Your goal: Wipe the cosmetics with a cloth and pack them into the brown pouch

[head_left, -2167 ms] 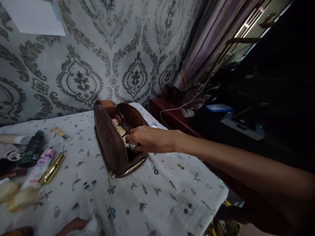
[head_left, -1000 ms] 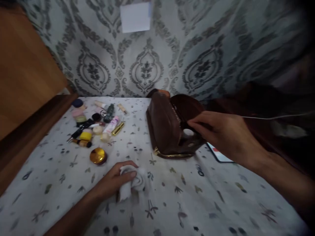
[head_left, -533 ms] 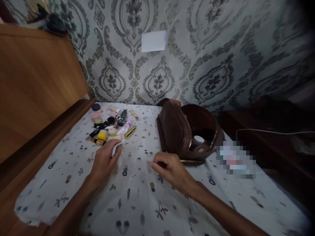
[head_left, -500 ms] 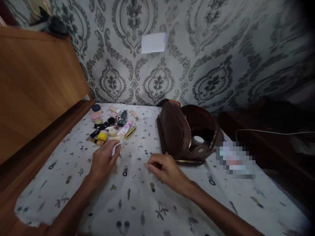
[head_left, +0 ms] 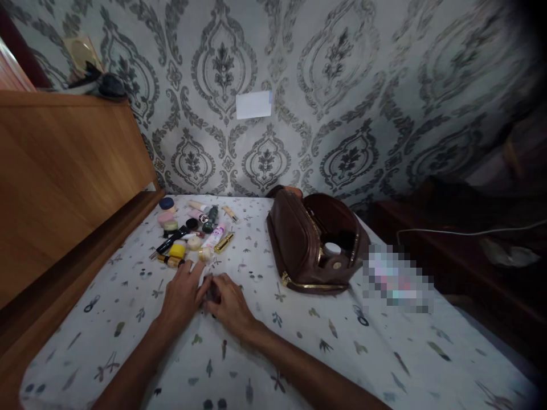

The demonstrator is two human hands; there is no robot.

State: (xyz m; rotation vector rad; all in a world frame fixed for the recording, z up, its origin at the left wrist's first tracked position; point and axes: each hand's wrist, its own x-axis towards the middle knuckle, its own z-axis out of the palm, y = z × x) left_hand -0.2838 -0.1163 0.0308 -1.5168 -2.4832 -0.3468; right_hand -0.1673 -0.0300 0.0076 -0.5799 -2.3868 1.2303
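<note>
My left hand (head_left: 182, 293) is low over the patterned white cloth, just in front of a group of cosmetics. Its fingers are bent and its thumb points right, meeting the fingertips of my right hand (head_left: 231, 304). The right fingers curl in a pinch; a small dark patch shows between the hands, and whatever is in them is hidden. Closest to my left fingers are a black-and-gold tube (head_left: 170, 261) and a small gold-banded jar (head_left: 205, 254). Behind them are a yellow-capped item (head_left: 177, 250), a pink-and-white tube (head_left: 214, 234) and a gold lipstick-like tube (head_left: 224, 242).
A brown leather bag (head_left: 294, 245) stands unzipped at the right, a white round lid (head_left: 332, 249) inside it. A blurred-out item (head_left: 397, 279) lies beyond it. A wooden cabinet (head_left: 72, 171) borders the left side, and a patterned wall (head_left: 265, 154) rises behind.
My right hand has moved left, away from the bag, to meet my left hand. The left hand has shifted slightly down, uncovering the gold-banded jar. The view has tilted up.
</note>
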